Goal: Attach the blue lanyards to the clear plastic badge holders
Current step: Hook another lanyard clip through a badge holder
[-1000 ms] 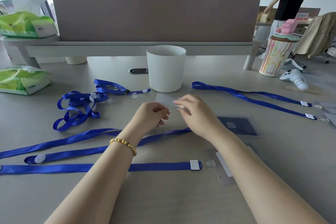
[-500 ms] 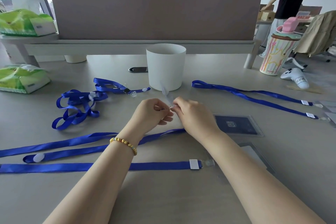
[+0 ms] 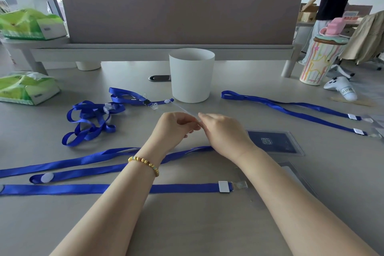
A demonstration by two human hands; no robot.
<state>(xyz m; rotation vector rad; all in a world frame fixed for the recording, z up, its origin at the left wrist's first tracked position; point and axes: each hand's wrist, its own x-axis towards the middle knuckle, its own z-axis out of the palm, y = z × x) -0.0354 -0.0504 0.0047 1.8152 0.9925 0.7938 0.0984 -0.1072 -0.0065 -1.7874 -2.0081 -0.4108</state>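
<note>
My left hand [image 3: 173, 128] and my right hand [image 3: 223, 133] meet over the middle of the table, both pinching a clear badge holder [image 3: 186, 110] that tilts up and away to the left. A blue lanyard [image 3: 87, 160] trails from under my hands toward the left edge; its clip end is hidden by my fingers. Another lanyard [image 3: 182, 188] lies flat in front, its clear clip [image 3: 240, 185] at the right end. A tangled lanyard [image 3: 91, 118] sits at the left. A holder with a dark blue card [image 3: 272, 141] lies to the right.
A white cup [image 3: 191, 75] stands just beyond my hands. Two lanyards with holders [image 3: 291, 108] stretch to the right edge. Green tissue packs [image 3: 27, 87] sit at the left, a striped tumbler [image 3: 318, 62] and white game controller [image 3: 340, 88] at the back right. A person stands far right.
The clear holder swung from lying flat between my fingers to tilting edge-on, up and leftward. Both hands stayed together at the same spot, my right hand shifting slightly.
</note>
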